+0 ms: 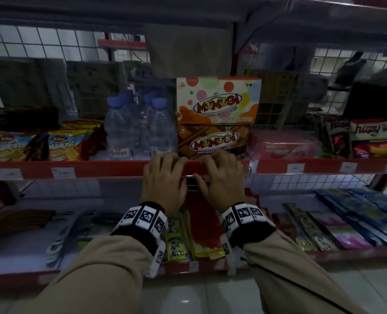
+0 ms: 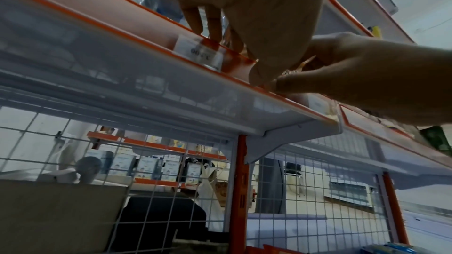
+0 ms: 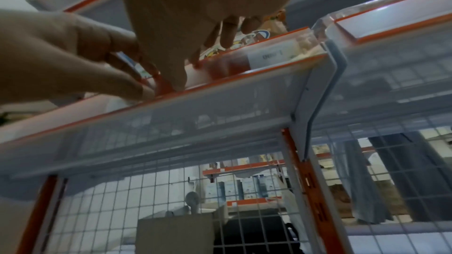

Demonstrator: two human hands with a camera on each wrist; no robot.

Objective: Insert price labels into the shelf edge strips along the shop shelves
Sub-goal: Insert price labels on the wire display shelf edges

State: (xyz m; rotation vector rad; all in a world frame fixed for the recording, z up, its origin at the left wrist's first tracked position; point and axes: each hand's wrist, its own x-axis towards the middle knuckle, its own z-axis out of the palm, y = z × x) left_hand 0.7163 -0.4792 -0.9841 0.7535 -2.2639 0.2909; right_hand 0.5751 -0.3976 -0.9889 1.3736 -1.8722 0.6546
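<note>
The shelf edge strip (image 1: 111, 169) is a red band with a clear cover running along the front edge of the middle shelf (image 2: 220, 103), and both hands work on it near the shelf's right end. A white price label (image 2: 199, 53) sits in the strip just left of the left hand's fingertips; another label (image 3: 272, 56) sits in the strip close to the shelf's right end, right of the right hand. More white labels (image 1: 63, 172) show farther left along the same front edge.

The left hand (image 1: 164, 181) lies over the strip with its fingers hooked onto the strip's top edge and its thumb pressed at the lower edge. The right hand (image 1: 222, 177) sits just beside it, fingers likewise curled over the top edge, thumb at the lower edge, the two thumbs almost touching. Whether a label is pinched between them I cannot tell; the spot is hidden by the hands.

On the shelf behind the hands stand two stacked Momogi boxes (image 1: 218, 100), with water bottles (image 1: 119, 128) to their left and Malkist packets (image 1: 64, 145) toward the left end. The lower shelf (image 1: 13, 281) carries flat snack packets (image 1: 346, 218).
</note>
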